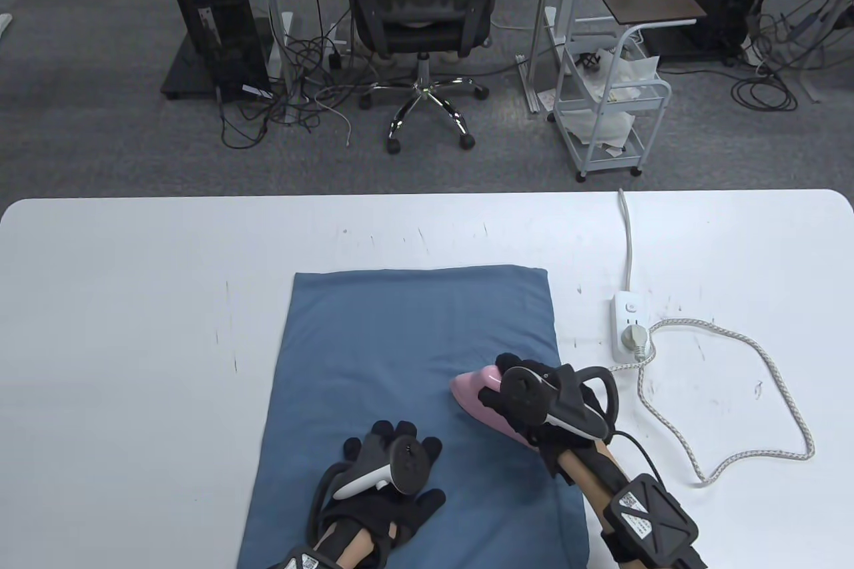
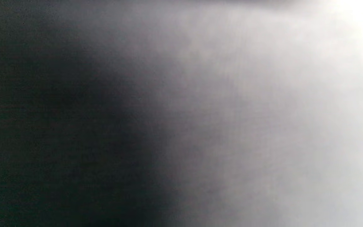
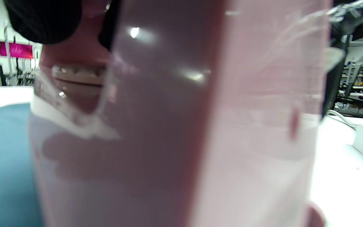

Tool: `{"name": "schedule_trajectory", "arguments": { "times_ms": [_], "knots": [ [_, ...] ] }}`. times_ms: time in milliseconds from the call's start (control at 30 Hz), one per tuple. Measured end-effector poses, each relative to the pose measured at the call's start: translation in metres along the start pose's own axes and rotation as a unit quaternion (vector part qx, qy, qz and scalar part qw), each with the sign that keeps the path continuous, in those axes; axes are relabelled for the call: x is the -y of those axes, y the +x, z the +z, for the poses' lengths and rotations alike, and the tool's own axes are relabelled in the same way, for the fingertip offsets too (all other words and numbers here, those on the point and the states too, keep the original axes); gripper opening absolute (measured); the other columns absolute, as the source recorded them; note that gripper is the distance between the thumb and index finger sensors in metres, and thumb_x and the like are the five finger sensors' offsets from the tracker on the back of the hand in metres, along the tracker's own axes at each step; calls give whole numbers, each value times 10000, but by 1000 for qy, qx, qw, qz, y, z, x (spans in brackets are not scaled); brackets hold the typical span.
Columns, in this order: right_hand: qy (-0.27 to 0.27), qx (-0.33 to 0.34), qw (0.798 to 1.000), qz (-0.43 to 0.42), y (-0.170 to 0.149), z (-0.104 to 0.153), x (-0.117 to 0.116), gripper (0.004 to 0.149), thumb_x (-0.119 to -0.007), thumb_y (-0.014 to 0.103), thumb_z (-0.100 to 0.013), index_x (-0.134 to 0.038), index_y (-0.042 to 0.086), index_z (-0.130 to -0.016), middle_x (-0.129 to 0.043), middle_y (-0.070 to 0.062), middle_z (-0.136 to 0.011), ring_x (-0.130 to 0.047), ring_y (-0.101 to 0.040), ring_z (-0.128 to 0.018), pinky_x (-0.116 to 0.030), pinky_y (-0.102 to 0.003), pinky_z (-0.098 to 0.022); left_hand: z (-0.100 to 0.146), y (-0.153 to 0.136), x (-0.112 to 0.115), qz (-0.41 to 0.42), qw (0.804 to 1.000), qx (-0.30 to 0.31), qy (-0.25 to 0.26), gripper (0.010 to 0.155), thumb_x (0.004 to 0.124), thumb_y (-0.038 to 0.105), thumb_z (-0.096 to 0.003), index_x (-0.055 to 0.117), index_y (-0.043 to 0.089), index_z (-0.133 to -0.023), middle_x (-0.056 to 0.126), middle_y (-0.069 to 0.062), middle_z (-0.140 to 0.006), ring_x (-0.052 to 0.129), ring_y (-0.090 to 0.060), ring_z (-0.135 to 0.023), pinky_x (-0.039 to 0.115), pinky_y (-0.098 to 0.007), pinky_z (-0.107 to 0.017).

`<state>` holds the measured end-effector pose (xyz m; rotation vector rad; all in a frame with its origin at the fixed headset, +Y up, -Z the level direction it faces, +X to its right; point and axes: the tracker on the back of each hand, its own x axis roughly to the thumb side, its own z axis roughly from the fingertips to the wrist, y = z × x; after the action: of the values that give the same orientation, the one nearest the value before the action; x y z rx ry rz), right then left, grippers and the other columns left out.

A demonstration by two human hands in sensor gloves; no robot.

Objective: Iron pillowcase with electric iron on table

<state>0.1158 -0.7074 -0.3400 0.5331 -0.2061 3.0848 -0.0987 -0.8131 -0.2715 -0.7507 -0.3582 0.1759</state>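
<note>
A blue pillowcase (image 1: 400,355) lies flat on the white table (image 1: 133,302). My right hand (image 1: 534,405) grips the handle of a pink electric iron (image 1: 475,394), which rests on the pillowcase near its right edge, nose pointing up-left. The iron (image 3: 181,126) fills the right wrist view, with the blue cloth (image 3: 2,157) at its left. My left hand (image 1: 390,472) rests flat on the pillowcase's near part, fingers spread. The left wrist view is a grey blur and shows nothing I can name.
A white power strip (image 1: 629,322) lies to the right of the pillowcase with the iron's plug in it. The braided cord (image 1: 767,355) loops over the table's right side. An office chair (image 1: 420,15) and a white cart (image 1: 610,102) stand beyond the far edge.
</note>
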Motion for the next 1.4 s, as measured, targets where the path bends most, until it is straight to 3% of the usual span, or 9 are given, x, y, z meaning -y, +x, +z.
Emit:
{"name": "schedule_trajectory", "arguments": {
  "times_ms": [267, 367, 700, 867, 1000, 1200, 1400],
  "knots": [
    [21, 15, 999, 27, 12, 4, -18, 631, -700, 591, -444, -751, 164, -905, -961, 52, -481, -968, -67, -266, -910, -376, -388, 0, 0, 0, 0, 1000, 1, 0, 757, 376, 656, -495, -158, 429, -980, -345, 12, -1000, -351, -355, -903, -139, -685, -586],
    [-6, 12, 998, 60, 13, 2, -21, 637, -685, 603, -440, -754, 166, -897, -957, 67, -455, -958, -49, -242, -918, -356, -367, 0, 0, 0, 0, 1000, 1, -1, 756, 374, 656, -494, -160, 430, -979, -348, 13, -998, -354, -354, -902, -141, -686, -586],
    [27, -121, 991, 45, -29, -68, -30, 606, -689, 588, -444, -750, 170, -878, -936, 58, -454, -941, -61, -246, -905, -368, -374, 1, 0, 0, -2, 1000, 1, -1, 758, 372, 656, -494, -164, 427, -979, -350, 10, -998, -355, -356, -903, -142, -688, -587],
    [63, -147, 987, 21, -36, -80, -28, 571, -704, 576, -442, -757, 184, -855, -932, 62, -477, -953, -60, -271, -908, -368, -395, 1, 0, 0, -2, 1000, 1, -1, 758, 373, 655, -494, -163, 427, -980, -349, 11, -999, -354, -356, -903, -142, -688, -587],
    [38, -113, 993, 15, -26, -71, -17, 565, -717, 581, -431, -783, 188, -831, -948, 71, -461, -961, -51, -247, -922, -359, -378, 1, 0, 0, -2, 1000, 1, -1, 757, 370, 657, -493, -164, 429, -979, -351, 12, -999, -356, -355, -904, -143, -688, -589],
    [40, -2, 999, 21, 19, -32, -16, 563, -723, 596, -426, -808, 202, -819, -962, 75, -451, -970, -45, -239, -928, -350, -373, 1, 0, 0, -2, 1000, 1, -2, 757, 369, 656, -493, -165, 428, -979, -352, 11, -998, -356, -356, -903, -143, -689, -588],
    [22, 10, 1000, 19, 26, -27, -21, 564, -719, 599, -427, -804, 204, -820, -956, 77, -452, -964, -44, -241, -925, -348, -373, 1, 0, 0, -3, 1000, 0, -2, 757, 369, 657, -492, -166, 427, -977, -353, 11, -996, -358, -355, -902, -144, -688, -588]
  ]
}}
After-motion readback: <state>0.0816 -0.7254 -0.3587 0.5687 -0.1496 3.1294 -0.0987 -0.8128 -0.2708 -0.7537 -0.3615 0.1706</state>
